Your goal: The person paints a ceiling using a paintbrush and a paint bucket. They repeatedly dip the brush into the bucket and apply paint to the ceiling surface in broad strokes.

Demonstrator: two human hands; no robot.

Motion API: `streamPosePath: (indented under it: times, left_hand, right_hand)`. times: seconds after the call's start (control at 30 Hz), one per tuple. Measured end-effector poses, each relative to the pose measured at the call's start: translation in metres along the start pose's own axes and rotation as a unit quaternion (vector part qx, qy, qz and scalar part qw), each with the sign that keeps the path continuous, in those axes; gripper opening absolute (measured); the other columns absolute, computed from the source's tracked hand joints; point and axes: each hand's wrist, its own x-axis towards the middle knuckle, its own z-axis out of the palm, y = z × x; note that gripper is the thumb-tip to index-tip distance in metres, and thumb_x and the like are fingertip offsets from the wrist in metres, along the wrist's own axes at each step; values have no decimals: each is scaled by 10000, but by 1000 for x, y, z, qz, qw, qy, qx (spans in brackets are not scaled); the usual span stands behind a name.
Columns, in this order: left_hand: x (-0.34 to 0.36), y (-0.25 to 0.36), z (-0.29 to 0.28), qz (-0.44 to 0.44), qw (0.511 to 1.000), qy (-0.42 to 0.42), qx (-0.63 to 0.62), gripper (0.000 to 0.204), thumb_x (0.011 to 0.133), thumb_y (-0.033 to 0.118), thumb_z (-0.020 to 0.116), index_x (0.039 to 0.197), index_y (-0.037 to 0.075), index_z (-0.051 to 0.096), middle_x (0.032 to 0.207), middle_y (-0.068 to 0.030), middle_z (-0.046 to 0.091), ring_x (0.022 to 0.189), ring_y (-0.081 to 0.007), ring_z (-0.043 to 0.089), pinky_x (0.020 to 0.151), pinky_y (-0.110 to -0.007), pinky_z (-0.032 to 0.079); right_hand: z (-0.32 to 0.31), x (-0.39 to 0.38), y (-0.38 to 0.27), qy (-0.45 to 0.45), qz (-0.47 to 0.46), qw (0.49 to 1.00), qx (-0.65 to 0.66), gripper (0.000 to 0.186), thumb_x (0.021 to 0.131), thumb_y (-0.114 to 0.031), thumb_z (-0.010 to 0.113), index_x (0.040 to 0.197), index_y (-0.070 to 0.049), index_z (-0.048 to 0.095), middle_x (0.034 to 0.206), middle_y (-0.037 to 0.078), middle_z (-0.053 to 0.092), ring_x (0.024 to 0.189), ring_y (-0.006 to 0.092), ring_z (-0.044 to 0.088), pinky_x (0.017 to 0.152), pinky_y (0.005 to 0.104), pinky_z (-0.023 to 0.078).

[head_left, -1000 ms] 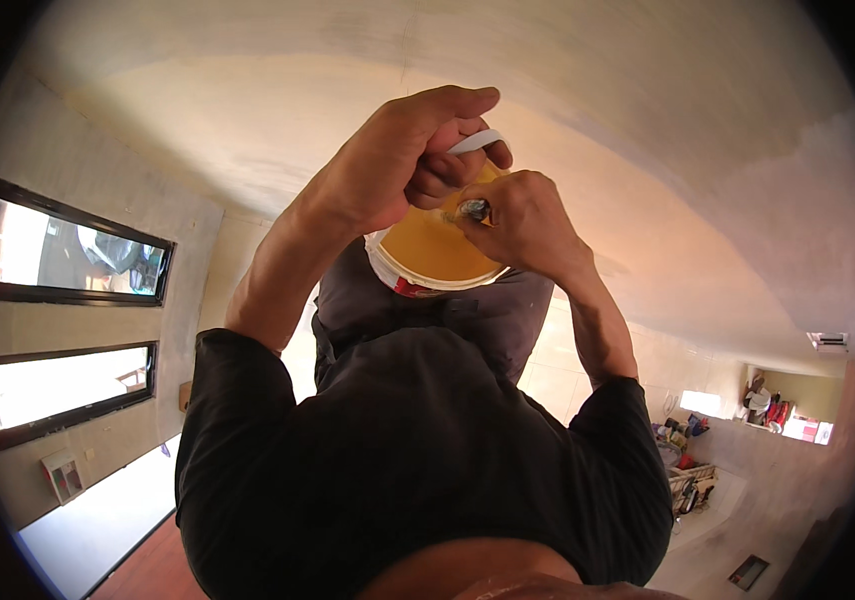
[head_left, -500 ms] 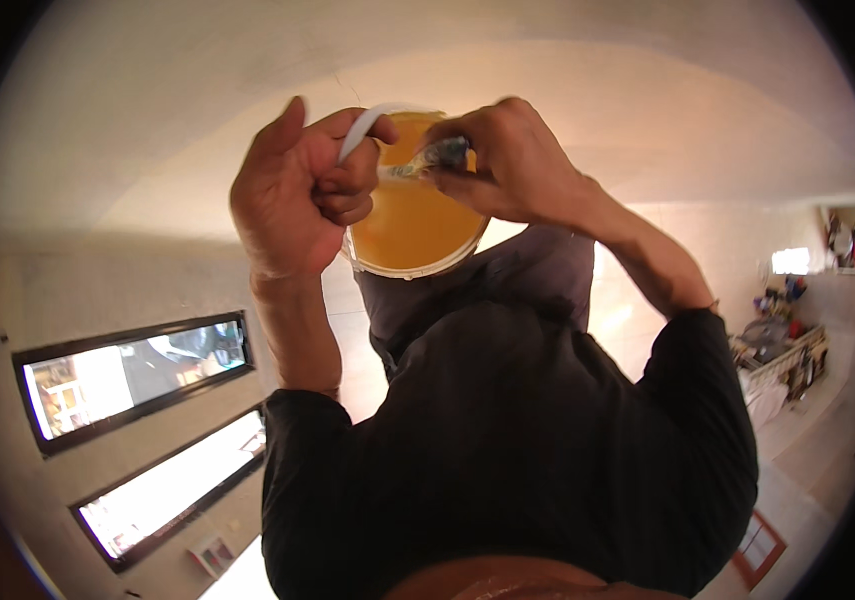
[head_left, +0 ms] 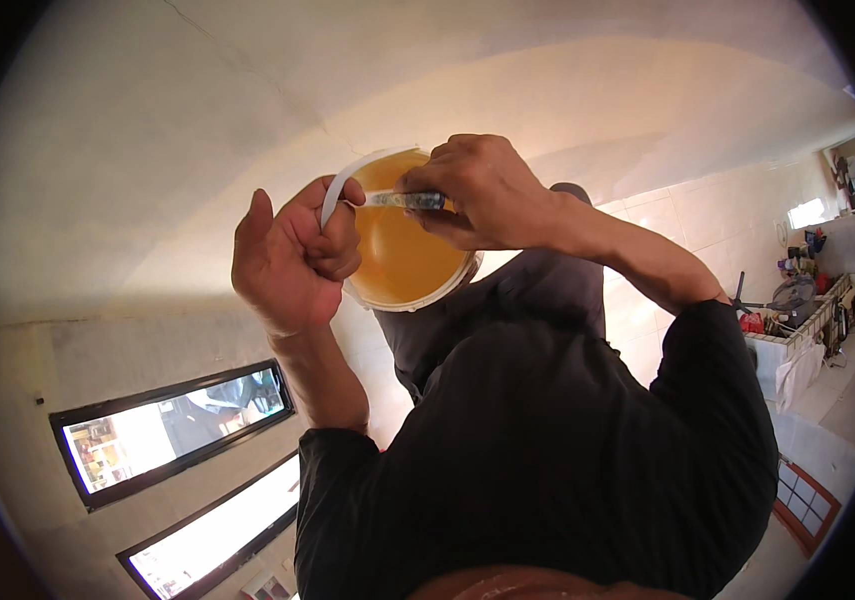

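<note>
My left hand [head_left: 297, 255] has its index finger hooked under the white handle [head_left: 339, 192] of a bucket, thumb sticking up and the other fingers curled. The bucket [head_left: 412, 303] hangs in front of my thighs, its pale rim smeared and its inside amber-yellow; I cannot tell how full it is. Over the bucket's mouth, my right hand [head_left: 482, 195] grips what looks like a paintbrush [head_left: 412, 200], pale and stained with a dark end. It lies roughly level, its left end close to my left fingertips.
A wall [head_left: 147, 150] with a thin crack rises ahead. Two dark-framed window openings [head_left: 182, 430] are at the lower left. Pale floor tiles [head_left: 662, 220] lie right of my legs. A tiled counter [head_left: 807, 335] crowded with household items stands at the far right.
The view has shifted, so the bucket and both hands sit lower in it. The paintbrush has turned more level across the bucket's mouth. Both grips remain.
</note>
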Motion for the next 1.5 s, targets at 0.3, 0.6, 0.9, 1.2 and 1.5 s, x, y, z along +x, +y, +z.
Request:
streamPosePath:
  times: [0.3,0.6,0.9,1.2,1.5]
  left_hand:
    - [0,-2,-2,-6,1000,0,-3,730,940,610,341,1095,-89,484,587,53,248,477,-59,167,445,-223,148]
    - [6,-3,-9,21,999,-22,-14,724,947,605,333,1075,-89,492,588,54,248,479,-57,163,442,-230,140]
    - [4,-5,-12,7,999,-36,-5,690,968,559,321,1070,-103,489,593,56,248,461,-56,161,432,-229,146]
    - [2,-8,-4,60,995,28,76,298,989,216,395,996,-44,541,578,67,257,467,-40,174,425,-228,156]
    - [6,-7,2,72,993,62,69,271,982,171,396,967,-53,547,581,65,272,476,-28,172,433,-218,149]
  right_hand:
    - [6,-9,-1,36,-1,998,-54,224,686,-133,736,880,-37,677,697,100,649,674,270,635,618,373,473]
    - [9,6,-18,-65,267,920,280,259,749,-137,732,917,58,705,725,116,689,679,125,620,630,275,488]
    - [6,0,-3,57,0,998,-30,247,676,-132,727,908,-56,690,679,109,647,653,298,616,644,389,488]
    - [13,-7,-11,101,-13,992,-70,226,674,-112,725,883,-55,659,647,70,603,640,276,610,606,375,464]
    - [-1,-4,-22,-85,274,915,283,247,782,-102,718,948,81,700,797,102,717,713,112,617,672,292,502]
